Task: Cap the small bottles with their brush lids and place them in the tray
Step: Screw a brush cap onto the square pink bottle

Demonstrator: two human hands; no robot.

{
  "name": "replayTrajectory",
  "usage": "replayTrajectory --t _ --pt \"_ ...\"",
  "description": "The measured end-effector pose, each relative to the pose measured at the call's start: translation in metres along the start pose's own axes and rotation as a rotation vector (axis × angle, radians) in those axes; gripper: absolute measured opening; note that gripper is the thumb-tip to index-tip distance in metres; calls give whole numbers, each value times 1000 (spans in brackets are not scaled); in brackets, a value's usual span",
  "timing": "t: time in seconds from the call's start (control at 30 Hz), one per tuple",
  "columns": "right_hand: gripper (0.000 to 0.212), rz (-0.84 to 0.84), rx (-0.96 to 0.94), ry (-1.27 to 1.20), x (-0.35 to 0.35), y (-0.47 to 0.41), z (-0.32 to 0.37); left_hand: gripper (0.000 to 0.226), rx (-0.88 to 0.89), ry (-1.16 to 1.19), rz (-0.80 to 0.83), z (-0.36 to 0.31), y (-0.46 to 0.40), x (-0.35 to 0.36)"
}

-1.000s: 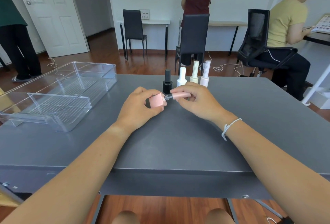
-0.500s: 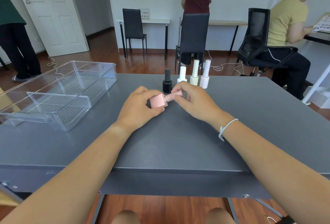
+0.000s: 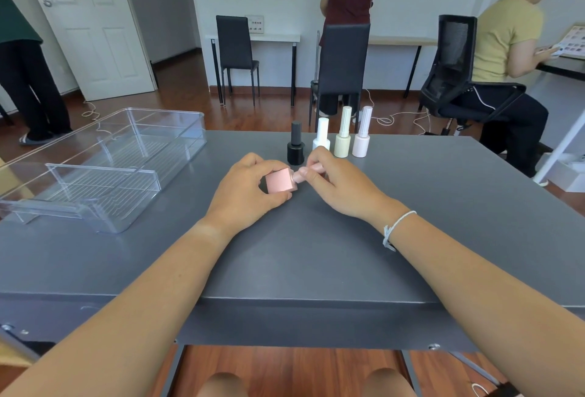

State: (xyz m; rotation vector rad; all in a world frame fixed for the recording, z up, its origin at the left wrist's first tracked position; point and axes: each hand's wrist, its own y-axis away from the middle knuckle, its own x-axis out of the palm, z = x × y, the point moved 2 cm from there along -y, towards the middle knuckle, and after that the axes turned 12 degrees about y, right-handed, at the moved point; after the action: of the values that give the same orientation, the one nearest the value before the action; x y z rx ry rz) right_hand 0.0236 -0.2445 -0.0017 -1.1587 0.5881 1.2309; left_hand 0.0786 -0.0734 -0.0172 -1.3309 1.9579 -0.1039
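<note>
The tray (image 3: pixel 104 172), clear plastic with dividers, sits on the left of the grey table (image 3: pixel 411 222), well apart from the hands. Four capped bottles stand upright in a row near the far edge: black (image 3: pixel 295 148), white (image 3: pixel 321 137), pale yellow (image 3: pixel 342 138) and pale pink (image 3: pixel 361 138). Just in front of them the left hand (image 3: pixel 250 194) grips the pink bottle (image 3: pixel 280 180), tipped sideways, while the right hand (image 3: pixel 338 188) pinches the brush lid (image 3: pixel 308 172) at its neck.
</note>
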Motion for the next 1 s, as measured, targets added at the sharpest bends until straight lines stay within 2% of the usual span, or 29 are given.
replayTrajectory --t 0.1,0.23,0.33,0.47,0.63,0.8,1.0 --pt "27 -35 40 75 0 0 -1 34 1 2 7 0 0 0" --pt "17 -34 42 -56 1 1 -2 36 -9 15 -15 0 0 -1" --pt "14 -63 53 -39 0 0 -4 36 -14 22 -16 -1 0 -1" --pt "35 -76 96 -16 0 0 -7 36 -18 21 -15 0 0 -1" --pt "11 -83 55 -58 -2 1 -6 35 -13 20 -15 0 0 -1" --pt "39 -66 108 13 -1 -1 -6 35 -12 18 -2 1 -1 0" --pt "12 -75 58 -51 -1 2 -7 36 -16 27 -14 1 0 -1"
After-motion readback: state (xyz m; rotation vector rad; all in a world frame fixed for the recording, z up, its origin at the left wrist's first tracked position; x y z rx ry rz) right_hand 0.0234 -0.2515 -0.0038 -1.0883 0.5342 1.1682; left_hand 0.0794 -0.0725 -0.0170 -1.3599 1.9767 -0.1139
